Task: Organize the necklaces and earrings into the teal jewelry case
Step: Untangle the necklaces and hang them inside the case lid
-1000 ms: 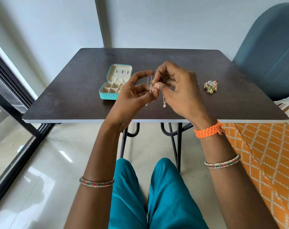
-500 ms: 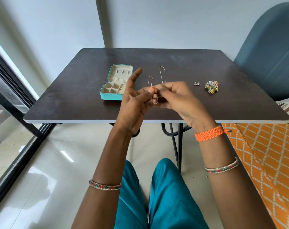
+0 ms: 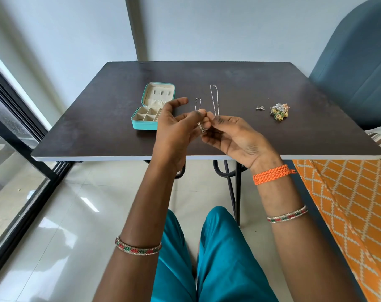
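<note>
Both hands are raised over the dark rectangular table (image 3: pixel 119 131). My left hand (image 3: pixel 174 127) and right hand (image 3: pixel 233 136) pinch a thin silver chain necklace (image 3: pixel 201 127) between thumb and fingertips, other fingers loose. A longer silver chain (image 3: pixel 214 99) lies beyond them. The open teal jewelry case (image 3: pixel 151 110) sits left; the heap of colourful earrings (image 3: pixel 280 111) sits right. Risk: the fine chain knots or slips from so light a pinch.

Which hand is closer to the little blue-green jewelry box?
The left hand. It sits right beside the open teal jewelry case, overlapping its near right corner in this view. The right hand is farther right, its fingers meeting the left's on a thin chain.
</note>
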